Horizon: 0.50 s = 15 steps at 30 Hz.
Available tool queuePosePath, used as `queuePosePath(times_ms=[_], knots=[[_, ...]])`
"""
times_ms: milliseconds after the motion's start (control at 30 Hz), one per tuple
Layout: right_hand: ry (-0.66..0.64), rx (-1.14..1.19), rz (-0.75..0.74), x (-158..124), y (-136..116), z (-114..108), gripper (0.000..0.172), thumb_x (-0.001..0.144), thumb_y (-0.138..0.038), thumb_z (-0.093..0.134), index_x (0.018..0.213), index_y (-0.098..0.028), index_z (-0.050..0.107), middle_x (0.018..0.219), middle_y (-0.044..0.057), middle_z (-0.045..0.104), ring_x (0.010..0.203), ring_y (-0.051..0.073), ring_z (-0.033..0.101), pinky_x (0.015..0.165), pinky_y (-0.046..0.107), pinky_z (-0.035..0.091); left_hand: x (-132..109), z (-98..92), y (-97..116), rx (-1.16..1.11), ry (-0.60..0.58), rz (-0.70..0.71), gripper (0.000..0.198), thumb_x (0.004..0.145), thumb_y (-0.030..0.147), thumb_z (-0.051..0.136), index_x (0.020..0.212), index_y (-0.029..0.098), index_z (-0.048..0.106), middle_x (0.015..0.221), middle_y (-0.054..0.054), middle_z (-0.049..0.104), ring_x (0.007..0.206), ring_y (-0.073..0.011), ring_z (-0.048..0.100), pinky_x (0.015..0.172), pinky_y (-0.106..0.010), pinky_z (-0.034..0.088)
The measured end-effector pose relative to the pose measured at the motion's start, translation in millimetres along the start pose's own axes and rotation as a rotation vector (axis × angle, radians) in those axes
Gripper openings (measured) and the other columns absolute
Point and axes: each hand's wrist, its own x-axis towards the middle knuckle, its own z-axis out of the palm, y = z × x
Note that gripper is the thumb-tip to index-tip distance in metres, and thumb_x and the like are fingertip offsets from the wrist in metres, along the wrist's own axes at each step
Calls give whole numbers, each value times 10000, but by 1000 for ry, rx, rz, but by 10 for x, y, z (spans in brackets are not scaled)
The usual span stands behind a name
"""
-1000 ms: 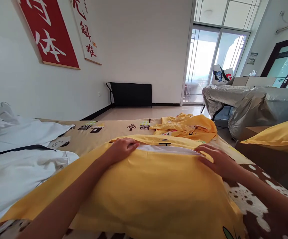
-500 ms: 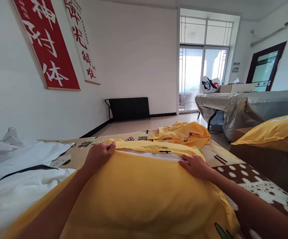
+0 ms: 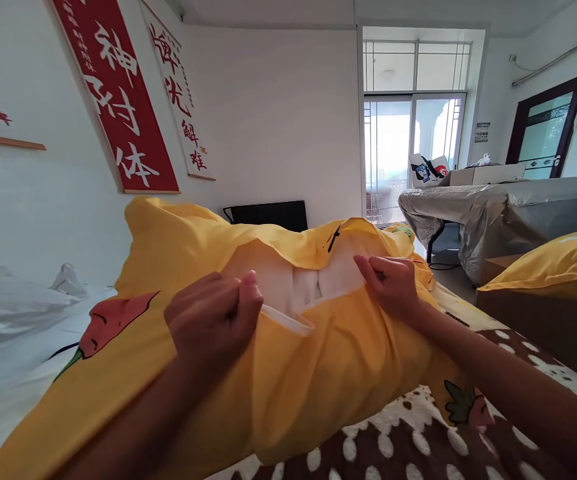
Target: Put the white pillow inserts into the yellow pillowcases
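A yellow pillowcase (image 3: 328,360) with a white pillow (image 3: 293,283) showing in its open end is lifted off the bed in front of me. My left hand (image 3: 213,320) is closed in a pinch on the near edge of the opening. My right hand (image 3: 391,283) grips the same edge further right, fingers curled over the cloth. A red and green print (image 3: 111,320) shows on the case at the left.
The bed has a brown sheet with white spots (image 3: 418,447). White bedding (image 3: 13,320) lies at the left. A second yellow pillow (image 3: 553,263) sits at the right, beside a grey covered table (image 3: 508,207). Red and white banners (image 3: 123,113) hang on the wall.
The pillow lay flat on the bed with both hands resting on its far edge. Now both hands grip the opening and have raised that end, showing the white pillow inside.
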Motion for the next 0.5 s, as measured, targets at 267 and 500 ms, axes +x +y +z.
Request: queuePosePath(times_ms=[267, 500], knots=[[146, 73, -336, -67, -443, 9, 512, 888, -230, 510, 495, -174, 187, 462, -68, 203, 476, 74, 161, 484, 228, 221, -52, -44, 368, -233, -24, 220, 401, 693, -47, 539, 505, 179, 267, 465, 77, 251, 444, -70, 196, 444, -273, 194], [101, -53, -403, -95, -58, 172, 506, 873, -237, 541, 475, -173, 235, 420, -71, 252, 450, 67, 171, 492, 226, 231, -9, -211, 17, -145, 74, 186, 409, 722, -25, 525, 525, 189, 237, 495, 72, 209, 436, -62, 208, 446, -263, 210]])
